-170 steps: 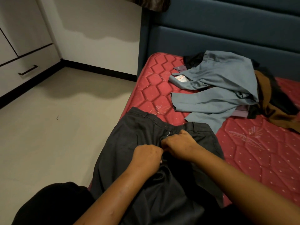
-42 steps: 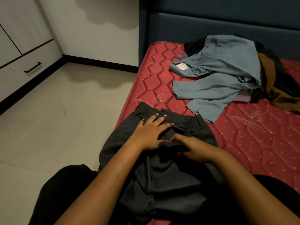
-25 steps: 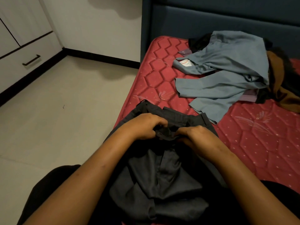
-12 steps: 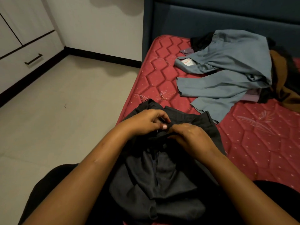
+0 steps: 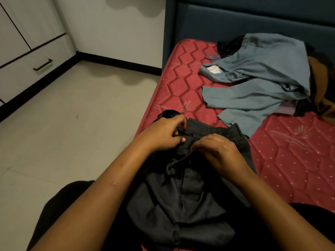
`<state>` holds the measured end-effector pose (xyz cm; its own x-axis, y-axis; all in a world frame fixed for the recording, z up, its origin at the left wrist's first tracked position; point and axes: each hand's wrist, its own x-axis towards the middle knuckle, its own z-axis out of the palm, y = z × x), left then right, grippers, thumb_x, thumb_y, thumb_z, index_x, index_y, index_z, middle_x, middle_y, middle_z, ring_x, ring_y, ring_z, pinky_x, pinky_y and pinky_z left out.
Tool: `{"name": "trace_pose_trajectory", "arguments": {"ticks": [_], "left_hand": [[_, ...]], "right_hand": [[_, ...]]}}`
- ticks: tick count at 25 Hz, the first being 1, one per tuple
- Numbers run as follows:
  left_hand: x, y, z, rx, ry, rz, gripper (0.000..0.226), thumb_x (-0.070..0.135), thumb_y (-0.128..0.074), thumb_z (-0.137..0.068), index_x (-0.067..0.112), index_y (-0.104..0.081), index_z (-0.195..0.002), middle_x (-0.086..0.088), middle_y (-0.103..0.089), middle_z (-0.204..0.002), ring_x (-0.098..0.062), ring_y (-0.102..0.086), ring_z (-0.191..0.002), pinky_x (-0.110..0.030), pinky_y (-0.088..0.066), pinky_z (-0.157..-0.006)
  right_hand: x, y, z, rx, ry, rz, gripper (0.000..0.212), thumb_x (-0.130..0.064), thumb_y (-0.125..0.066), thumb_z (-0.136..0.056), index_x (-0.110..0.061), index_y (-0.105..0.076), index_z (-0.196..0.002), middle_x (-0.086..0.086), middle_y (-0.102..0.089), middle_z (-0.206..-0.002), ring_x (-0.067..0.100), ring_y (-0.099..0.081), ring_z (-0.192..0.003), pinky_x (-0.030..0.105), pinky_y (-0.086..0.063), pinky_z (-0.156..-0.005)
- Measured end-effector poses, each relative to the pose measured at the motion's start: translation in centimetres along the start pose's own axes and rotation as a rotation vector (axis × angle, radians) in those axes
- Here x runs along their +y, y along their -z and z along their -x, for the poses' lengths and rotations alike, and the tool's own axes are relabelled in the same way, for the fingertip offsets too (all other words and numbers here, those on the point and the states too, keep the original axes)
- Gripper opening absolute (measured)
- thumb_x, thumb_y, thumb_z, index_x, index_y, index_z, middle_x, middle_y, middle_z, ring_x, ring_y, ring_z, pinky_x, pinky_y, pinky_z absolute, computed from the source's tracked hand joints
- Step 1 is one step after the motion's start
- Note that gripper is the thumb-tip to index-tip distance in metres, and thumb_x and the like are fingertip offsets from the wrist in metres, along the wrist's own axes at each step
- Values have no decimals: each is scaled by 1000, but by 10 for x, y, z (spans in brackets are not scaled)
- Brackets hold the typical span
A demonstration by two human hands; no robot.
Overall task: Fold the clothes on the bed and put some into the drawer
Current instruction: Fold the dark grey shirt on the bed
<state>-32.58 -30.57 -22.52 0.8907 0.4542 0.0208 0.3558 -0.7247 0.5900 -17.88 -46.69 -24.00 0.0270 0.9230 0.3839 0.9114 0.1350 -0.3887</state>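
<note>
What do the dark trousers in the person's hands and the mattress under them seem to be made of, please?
Dark trousers: probably a thin woven suiting, matte, draping in soft creases. Mattress: quilted red fabric with a slight sheen, stitched zigzags and pale dots; filling unseen.

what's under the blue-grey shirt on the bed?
Under the blue-grey shirt, purple fabric pokes out at its near-right and far-left edges, black fabric at the far edge. Anything else underneath is hidden.

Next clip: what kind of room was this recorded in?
Most likely a bedroom: a red quilted mattress against a padded blue headboard, a grey-blue shirt lying on it, and a white cabinet drawer.
</note>
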Motion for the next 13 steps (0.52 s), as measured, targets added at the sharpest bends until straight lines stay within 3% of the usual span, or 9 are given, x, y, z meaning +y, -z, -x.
{"name": "trace_pose_trajectory", "arguments": {"ticks": [4,7,10,13], "left_hand": [[14,-12,1,62,-86,90,34,11,-68,-81,16,-49,-109,12,-53,-60,1,-49,-58,-26,-38,-64],[14,-16,-1,2,-72,185,32,2,-59,-84,15,-49,-111,11,-62,-67,0,-60,-66,-21,-45,-68],[11,-15,-2,-39,-76,214,33,-3,-55,-86,16,-47,-112,14,-62,-65,11,-56,-63,-11,-42,-65],[12,-17,-2,-18,-116,168,31,-2,-55,-85,16,-46,-109,15,-60,-64,4,-59,-67,-22,-47,-70]], "right_hand": [[2,-8,-3,-9,-41,-6,20,-26,-52,-86,-26,-68,-99,-7,-68,-94,10,-60,-87,28,-44,-73],[5,-14,-1,-10,-117,-29,16,-29,-58,-86,-26,-70,-96,-10,-70,-93,10,-62,-86,30,-45,-72],[6,-13,-2,11,-260,-135,7,-21,-70,-84,-21,-67,-89,-12,-67,-86,6,-63,-82,26,-48,-74],[5,-15,-4,-6,-270,-78,7,-17,-72,-83,-17,-68,-89,-8,-66,-86,11,-62,-83,21,-44,-72]]}}
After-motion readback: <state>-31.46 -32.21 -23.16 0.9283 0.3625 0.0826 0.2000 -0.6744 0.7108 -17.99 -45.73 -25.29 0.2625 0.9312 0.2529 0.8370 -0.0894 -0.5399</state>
